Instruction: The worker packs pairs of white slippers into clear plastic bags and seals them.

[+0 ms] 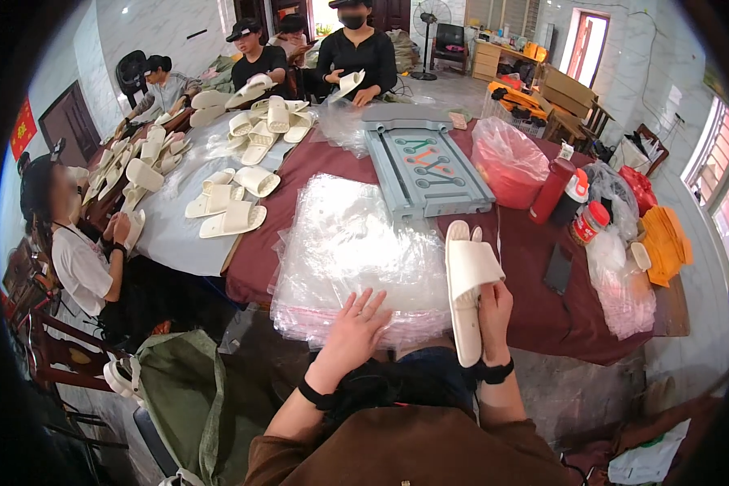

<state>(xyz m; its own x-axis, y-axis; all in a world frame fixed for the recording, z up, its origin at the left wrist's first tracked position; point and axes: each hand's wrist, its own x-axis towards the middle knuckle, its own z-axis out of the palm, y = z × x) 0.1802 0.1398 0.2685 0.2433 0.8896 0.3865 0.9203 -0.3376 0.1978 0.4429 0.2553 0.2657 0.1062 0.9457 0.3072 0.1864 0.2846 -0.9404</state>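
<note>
Cream slide slippers [469, 271] are held upright in my right hand [496, 312], whose fingers close round their side. One slipper faces me, and part of a second shows behind its top end. My left hand [359, 326] lies with spread fingers on the near edge of a thick stack of clear plastic bags [340, 243]. The bags have pinkish near edges and rest on the dark red tablecloth [535, 283]. Several more cream slippers [233, 219] lie to the left on a pale table cover.
Beyond the bags lies a grey plastic folding stool [429, 166]. To its right stand a red tub in clear plastic [506, 158], a red flask [552, 190], a jar [590, 223] and a phone [557, 269]. A green sack [182, 389] is at lower left. Several people [352, 57] handle slippers around the tables.
</note>
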